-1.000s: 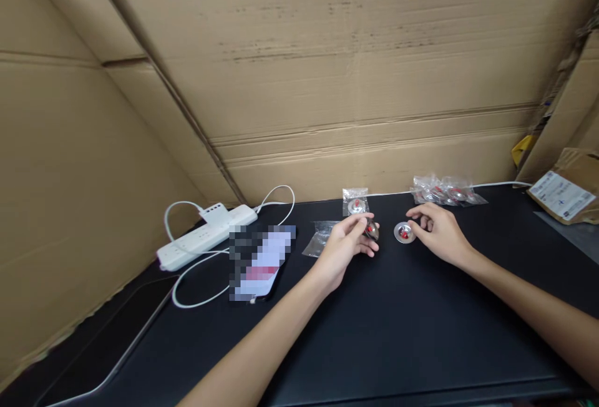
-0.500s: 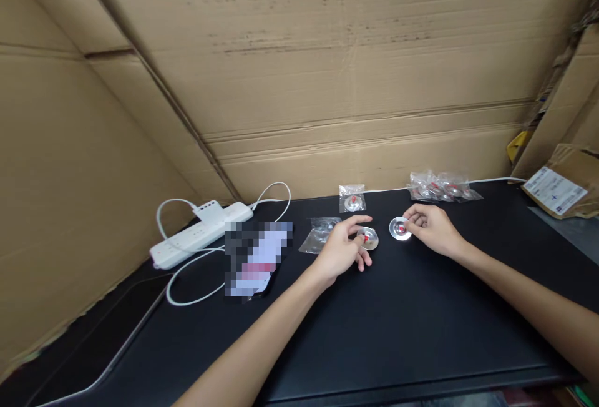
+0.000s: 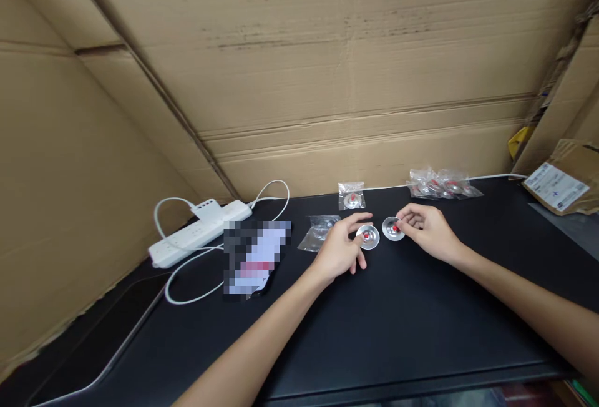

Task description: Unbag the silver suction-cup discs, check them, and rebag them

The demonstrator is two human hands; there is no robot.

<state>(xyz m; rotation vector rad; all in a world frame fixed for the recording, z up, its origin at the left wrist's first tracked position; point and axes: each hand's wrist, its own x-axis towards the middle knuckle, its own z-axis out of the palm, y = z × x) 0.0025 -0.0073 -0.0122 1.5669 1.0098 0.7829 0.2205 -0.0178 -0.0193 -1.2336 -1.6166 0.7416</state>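
My left hand [image 3: 337,248] pinches a small shiny metal disc [image 3: 374,241] with a red piece at its centre. The thumb reaches the red piece, while some of the other fingers stretch out around the disc. Closed on the near rim and middle of a matching metal disc [image 3: 389,233] is my right hand [image 3: 427,230]. The two discs are side by side with a narrow gap between them, their dished faces towards me. Just behind my left hand lies a crumpled clear plastic bag [image 3: 314,235], partly covered by the hand.
At the back lies a bagged disc [image 3: 352,200], with several more bagged discs [image 3: 440,185] to its right. A white power strip [image 3: 187,241] with looping cables and a pixelated phone [image 3: 259,257] are on the left. A labelled brown package [image 3: 559,182] stands right. Cardboard walls [image 3: 299,82] enclose the black table [image 3: 397,332].
The disc in my right hand has moved left, closer to the other one. My left hand's disc has turned slightly, its face showing more fully.
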